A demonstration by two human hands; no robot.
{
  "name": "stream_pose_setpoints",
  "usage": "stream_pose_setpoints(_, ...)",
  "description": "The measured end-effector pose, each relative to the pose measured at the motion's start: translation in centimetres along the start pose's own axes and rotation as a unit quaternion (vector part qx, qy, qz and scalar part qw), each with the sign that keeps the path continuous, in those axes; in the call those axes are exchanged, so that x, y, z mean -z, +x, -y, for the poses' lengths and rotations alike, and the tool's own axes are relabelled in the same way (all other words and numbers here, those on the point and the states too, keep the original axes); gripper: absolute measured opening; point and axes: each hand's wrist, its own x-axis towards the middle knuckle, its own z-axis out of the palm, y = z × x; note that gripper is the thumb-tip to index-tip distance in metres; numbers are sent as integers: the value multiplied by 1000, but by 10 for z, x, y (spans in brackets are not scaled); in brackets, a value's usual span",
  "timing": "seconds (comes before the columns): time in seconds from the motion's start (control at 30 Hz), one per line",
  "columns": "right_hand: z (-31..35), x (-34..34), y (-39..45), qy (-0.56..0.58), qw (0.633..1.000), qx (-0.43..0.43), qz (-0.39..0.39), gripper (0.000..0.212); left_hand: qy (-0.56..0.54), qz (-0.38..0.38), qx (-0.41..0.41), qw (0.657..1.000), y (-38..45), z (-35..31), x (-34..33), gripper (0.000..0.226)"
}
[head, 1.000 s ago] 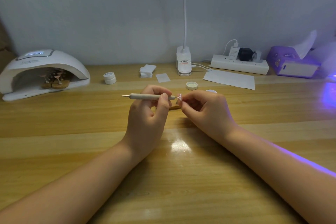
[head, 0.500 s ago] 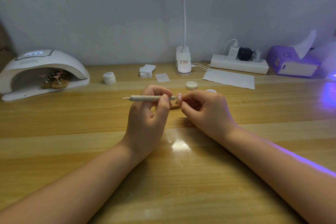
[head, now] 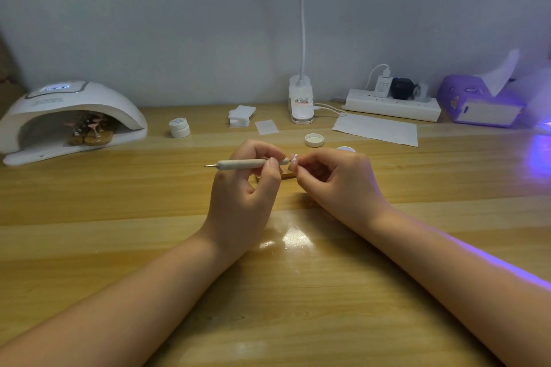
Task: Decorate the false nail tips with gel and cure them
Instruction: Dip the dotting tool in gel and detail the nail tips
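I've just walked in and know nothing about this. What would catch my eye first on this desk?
Most likely the two hands at the middle of the wooden desk: the left hand grips a slim dotting pen whose tip meets a tiny nail tip pinched by the right hand. Next, the white domed curing lamp at far left, with more nail tips on stands inside.

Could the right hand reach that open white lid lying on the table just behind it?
Probably yes. The lid lies in the open just beyond the right hand, with only bare table between them. But that hand now pinches the nail tip, so it would need to let go first.
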Motion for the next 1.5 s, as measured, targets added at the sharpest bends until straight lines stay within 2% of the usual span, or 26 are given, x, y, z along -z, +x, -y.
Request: stream_pose_setpoints(1.5,-3,-2,0,-1,1000,-9,-12,10,-6,-1,8,1000,0,-1,0,14)
